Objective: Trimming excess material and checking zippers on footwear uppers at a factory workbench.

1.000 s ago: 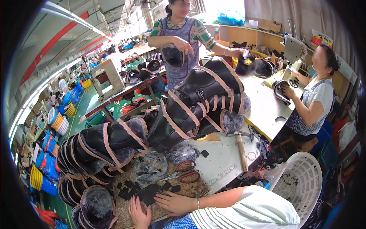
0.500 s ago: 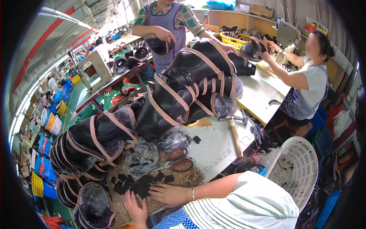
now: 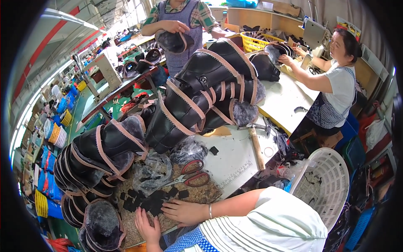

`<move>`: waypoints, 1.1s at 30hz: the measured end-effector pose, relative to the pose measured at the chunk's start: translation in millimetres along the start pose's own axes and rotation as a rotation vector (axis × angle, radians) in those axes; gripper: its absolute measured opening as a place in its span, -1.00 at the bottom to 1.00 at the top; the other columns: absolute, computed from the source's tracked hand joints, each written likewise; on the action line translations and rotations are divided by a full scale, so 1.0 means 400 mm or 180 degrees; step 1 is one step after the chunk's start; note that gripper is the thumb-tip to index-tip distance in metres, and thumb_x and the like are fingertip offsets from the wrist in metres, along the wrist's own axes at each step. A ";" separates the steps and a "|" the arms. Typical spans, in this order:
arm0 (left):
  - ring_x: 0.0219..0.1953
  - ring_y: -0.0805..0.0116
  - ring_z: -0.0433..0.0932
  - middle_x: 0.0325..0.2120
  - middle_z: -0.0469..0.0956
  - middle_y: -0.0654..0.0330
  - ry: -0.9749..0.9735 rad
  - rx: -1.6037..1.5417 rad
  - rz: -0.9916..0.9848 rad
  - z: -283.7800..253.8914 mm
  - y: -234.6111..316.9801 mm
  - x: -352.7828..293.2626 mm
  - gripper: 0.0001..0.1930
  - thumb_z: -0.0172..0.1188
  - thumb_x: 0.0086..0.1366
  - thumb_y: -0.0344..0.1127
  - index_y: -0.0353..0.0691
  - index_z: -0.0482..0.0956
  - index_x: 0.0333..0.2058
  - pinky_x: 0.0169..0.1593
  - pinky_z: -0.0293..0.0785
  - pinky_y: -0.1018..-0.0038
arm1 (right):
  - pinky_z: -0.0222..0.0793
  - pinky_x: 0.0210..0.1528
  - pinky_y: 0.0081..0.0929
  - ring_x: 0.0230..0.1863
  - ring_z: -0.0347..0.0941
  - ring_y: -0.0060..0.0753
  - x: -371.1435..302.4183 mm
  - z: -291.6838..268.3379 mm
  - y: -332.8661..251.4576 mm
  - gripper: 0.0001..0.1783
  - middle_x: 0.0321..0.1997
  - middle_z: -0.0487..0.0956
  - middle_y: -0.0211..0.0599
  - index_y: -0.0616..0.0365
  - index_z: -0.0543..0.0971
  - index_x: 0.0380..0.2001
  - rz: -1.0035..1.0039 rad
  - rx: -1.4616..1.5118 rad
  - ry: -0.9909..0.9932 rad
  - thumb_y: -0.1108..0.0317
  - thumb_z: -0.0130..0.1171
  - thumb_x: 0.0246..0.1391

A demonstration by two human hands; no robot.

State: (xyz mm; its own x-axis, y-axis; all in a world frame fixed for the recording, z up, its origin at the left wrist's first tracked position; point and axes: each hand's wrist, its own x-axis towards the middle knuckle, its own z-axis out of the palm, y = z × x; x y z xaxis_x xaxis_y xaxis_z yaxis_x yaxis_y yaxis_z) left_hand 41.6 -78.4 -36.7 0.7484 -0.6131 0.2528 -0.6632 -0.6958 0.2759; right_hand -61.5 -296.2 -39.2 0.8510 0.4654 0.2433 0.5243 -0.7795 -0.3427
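Both my hands lie at the near edge of a speckled brown board, beside a loose pile of small black square patches. My right hand rests flat, its fingertips touching the right side of the pile. My left hand has its fingers stretched out at the pile's near edge. Neither hand grips anything that I can see. Just beyond the patches lie red-handled scissors and a clear plastic bag with dark contents. Black fur-lined boot uppers with pinkish zigzag-edged strips are heaped to the left and beyond.
A wooden-handled hammer lies on the white table. To the right stands a white plastic basket. Across the table, one co-worker stands holding a boot upper; another co-worker handles uppers near a sewing machine.
My hands stay almost still at the patches. The standing co-worker's boot upper has tilted to show its fur lining, and that person's other hand has drawn back. The view has shifted slightly.
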 end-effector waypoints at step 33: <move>0.21 -0.06 0.24 0.14 0.32 -0.06 0.0215 -0.0060 -0.0033 0.004 0.000 -0.017 -0.47 0.17 0.13 -0.20 -0.40 0.39 0.03 0.25 0.09 0.12 | -0.10 0.38 -0.04 0.40 0.00 0.00 -0.003 0.028 -0.002 -0.20 0.33 0.18 0.05 0.36 0.29 0.16 -0.0036 0.0130 0.0179 0.05 0.23 -0.05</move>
State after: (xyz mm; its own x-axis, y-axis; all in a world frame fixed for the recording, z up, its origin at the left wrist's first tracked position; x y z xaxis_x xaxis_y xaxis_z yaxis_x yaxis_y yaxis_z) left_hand 36.5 -74.7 -40.1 0.7536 -0.5788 0.3117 -0.6558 -0.6944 0.2962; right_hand -62.6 -291.4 -49.4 0.8425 0.4490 0.2977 0.5358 -0.7560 -0.3761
